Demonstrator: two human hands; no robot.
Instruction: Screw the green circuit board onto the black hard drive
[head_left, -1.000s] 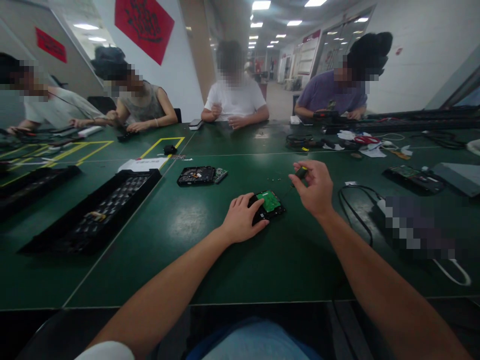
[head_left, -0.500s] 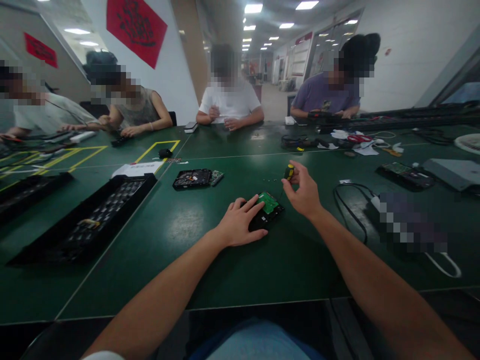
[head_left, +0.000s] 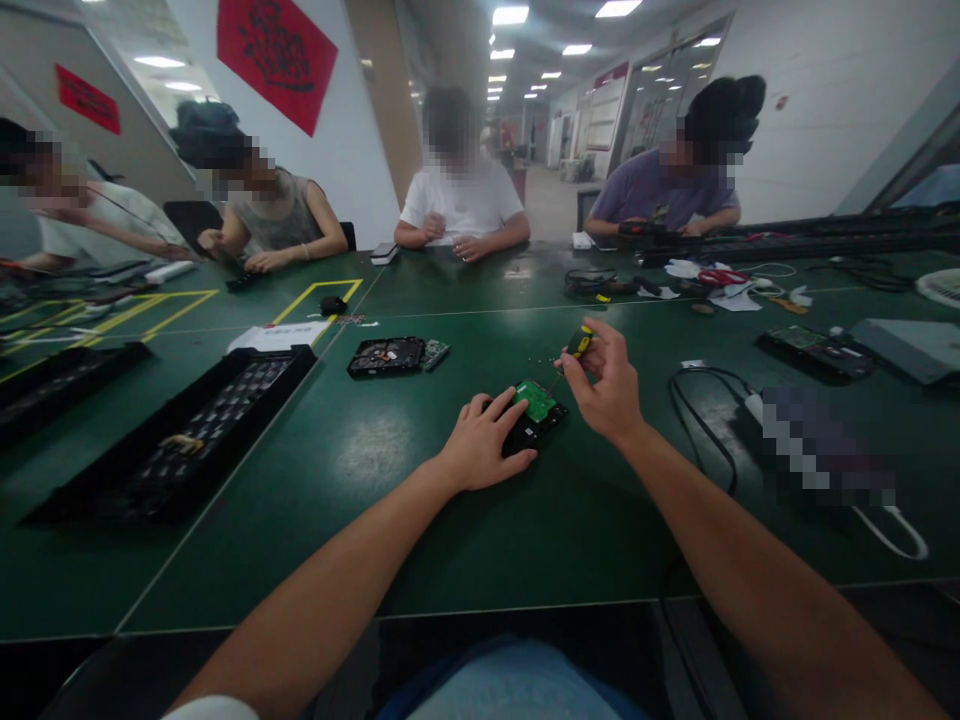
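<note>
A small black hard drive [head_left: 537, 412] with a green circuit board on top lies on the green table [head_left: 420, 500] in front of me. My left hand [head_left: 484, 440] rests on its near left side, fingers curled over the edge and pressing it down. My right hand [head_left: 607, 385] pinches a small screwdriver [head_left: 576, 346] with a yellow and black handle, its thin shaft slanting down toward the drive's far right corner. A few tiny screws [head_left: 541, 360] lie just beyond the drive.
A second opened hard drive [head_left: 390, 355] lies further off to the left. A long black tray [head_left: 184, 425] lies at my left. Black cables [head_left: 694, 400] and a blurred device lie at my right. Several people sit working around the far side of the table.
My right hand has brought the screwdriver down and left, closer to the drive's far right corner. My left hand stays on the drive.
</note>
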